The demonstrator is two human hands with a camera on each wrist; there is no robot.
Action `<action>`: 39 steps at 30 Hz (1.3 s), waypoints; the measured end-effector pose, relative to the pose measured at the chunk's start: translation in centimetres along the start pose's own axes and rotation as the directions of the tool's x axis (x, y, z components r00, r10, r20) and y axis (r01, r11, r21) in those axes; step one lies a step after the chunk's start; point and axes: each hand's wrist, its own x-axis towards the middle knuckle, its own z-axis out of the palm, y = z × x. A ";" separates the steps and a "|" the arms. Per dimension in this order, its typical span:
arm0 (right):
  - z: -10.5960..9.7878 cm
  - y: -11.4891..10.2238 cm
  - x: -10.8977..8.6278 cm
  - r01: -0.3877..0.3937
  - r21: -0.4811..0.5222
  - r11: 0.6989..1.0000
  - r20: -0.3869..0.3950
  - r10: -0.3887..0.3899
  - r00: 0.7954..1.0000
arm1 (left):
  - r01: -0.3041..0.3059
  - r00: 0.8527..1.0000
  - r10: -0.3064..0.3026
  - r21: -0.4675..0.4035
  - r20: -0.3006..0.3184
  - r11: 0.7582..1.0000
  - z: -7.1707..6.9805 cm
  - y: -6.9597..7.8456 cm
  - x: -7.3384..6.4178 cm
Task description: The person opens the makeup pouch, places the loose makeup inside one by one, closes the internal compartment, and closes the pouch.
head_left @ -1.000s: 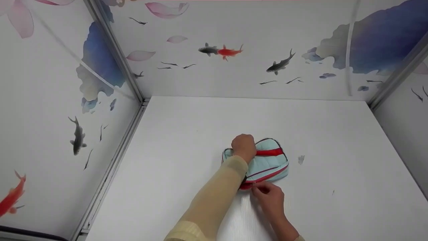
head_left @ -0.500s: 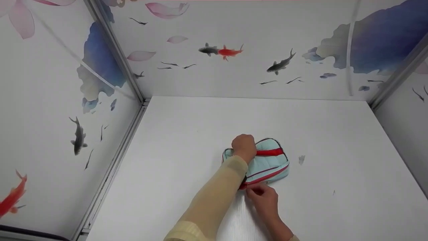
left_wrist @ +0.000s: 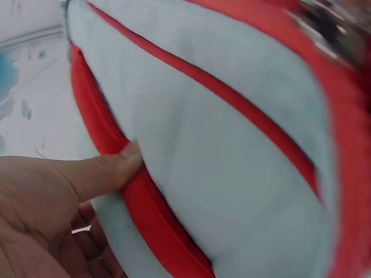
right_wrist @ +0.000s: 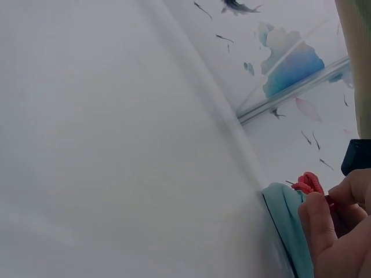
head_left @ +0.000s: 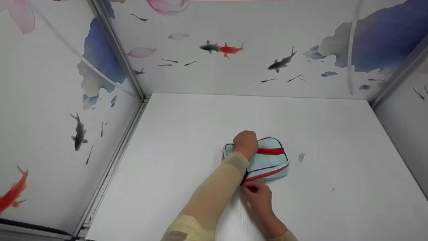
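Note:
A light blue pouch with red trim and dark piping stands on the white tabletop. My left hand reaches across and grips its far side. In the left wrist view the thumb presses on a red strap and the fingers curl behind the fabric. At the near left corner my right hand pinches the zipper pull, which the fingertips hide. A bunched loop of red zipper tape sticks up beside those fingers in the right wrist view. The left forearm covers part of the pouch's left end.
White panels printed with fish and petals wall the tabletop at the back and sides. Metal rails run along the left edge. A small grey mark shows right of the pouch.
My right hand has slid left along the red zipper to the pouch's near left corner. The left hand keeps its grip in place. The head view has tipped slightly.

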 end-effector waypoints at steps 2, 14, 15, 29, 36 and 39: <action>0.2 0.2 0.6 0.027 0.027 0.999 0.015 -0.027 1.000 | -0.008 1.000 0.008 -0.010 0.008 1.000 -0.4 0.1 0.4; -4.6 0.0 3.4 0.005 0.062 0.998 0.367 -0.027 0.930 | -0.055 0.998 0.055 0.068 -0.004 0.996 -0.3 -4.2 -1.7; -5.5 -0.3 3.8 0.030 0.072 0.997 0.389 -0.056 0.920 | -0.041 0.999 0.041 0.046 0.002 0.998 -0.3 -4.8 -2.1; -9.1 -7.9 13.1 0.375 -0.454 0.808 0.373 -0.209 0.904 | -0.142 0.990 0.140 -0.245 -0.028 0.959 -0.1 -8.4 -3.2; -6.8 -8.4 16.3 0.411 -0.645 0.644 0.465 -0.096 0.880 | -0.199 0.980 0.192 -0.279 -0.054 0.939 0.4 -9.1 -2.2; -6.3 -8.5 16.8 0.384 -0.639 0.667 0.505 -0.013 0.863 | -0.209 0.978 0.207 -0.267 -0.038 0.941 0.4 -9.2 -2.0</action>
